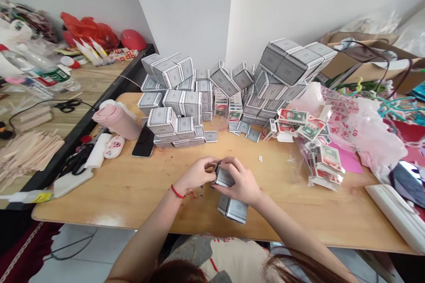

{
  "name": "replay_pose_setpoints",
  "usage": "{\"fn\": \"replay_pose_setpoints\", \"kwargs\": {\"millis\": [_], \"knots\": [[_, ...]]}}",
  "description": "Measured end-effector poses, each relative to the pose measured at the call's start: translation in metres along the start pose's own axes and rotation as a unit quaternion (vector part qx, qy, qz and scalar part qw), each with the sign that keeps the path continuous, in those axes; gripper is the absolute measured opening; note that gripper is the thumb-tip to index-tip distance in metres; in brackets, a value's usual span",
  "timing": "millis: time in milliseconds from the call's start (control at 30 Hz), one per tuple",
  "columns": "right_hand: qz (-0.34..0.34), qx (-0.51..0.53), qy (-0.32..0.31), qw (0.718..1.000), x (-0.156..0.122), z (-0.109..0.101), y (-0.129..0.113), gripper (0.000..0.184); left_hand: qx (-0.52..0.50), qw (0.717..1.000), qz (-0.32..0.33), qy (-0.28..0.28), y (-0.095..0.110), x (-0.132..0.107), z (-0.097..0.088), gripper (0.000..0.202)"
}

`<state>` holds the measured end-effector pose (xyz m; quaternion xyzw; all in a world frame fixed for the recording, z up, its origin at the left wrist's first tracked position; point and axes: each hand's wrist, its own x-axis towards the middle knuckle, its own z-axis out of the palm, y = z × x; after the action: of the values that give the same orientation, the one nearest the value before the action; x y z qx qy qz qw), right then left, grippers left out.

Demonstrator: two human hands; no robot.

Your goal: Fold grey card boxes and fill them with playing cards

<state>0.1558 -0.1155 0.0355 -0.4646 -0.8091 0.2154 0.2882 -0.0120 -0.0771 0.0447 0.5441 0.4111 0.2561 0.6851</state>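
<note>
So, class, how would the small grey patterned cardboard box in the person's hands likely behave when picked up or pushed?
The small grey patterned cardboard box is probably light: left hand and right hand hold it with fingers alone. Flat-sided, it should slide rather than roll. Thin card may dent if squeezed.

Held box: we see a small patterned box (224, 177), grey and white with an ornamental print and a pale border.
Grip: our left hand (195, 174) pinches its left end and our right hand (244, 183) wraps its right side.
Pose: tilted, one printed face towards us, fingers hiding most of it.
Flap: we cannot tell if it is shut.
Lower box: a second patterned box (233, 209) with the same print lies slanted on the wooden table (133, 185), just below our right hand.
</note>
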Motion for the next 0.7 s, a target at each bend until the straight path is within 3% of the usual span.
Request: {"fn": "replay_pose_setpoints", "kwargs": {"millis": [133,267,467,700], "knots": [[0.056,-0.014,-0.025,0.998,0.002,-0.003,-0.001,0.055,-0.055,0.998,-0.012,-0.026,0.003,-0.001,-0.002,0.051],[0.105,-0.037,-0.025,0.993,0.003,-0.003,0.004,0.058,-0.088,0.995,0.017,-0.052,-0.003,-0.006,0.005,0.055],[0.137,-0.078,-0.024,0.987,0.005,0.003,0.006,0.044,0.037,0.993,0.032,0.105,-0.030,-0.009,0.027,0.047],[0.171,-0.119,-0.063,0.976,0.010,0.001,0.001,0.038,0.016,0.987,0.042,0.151,-0.041,-0.008,0.033,0.041]]}}
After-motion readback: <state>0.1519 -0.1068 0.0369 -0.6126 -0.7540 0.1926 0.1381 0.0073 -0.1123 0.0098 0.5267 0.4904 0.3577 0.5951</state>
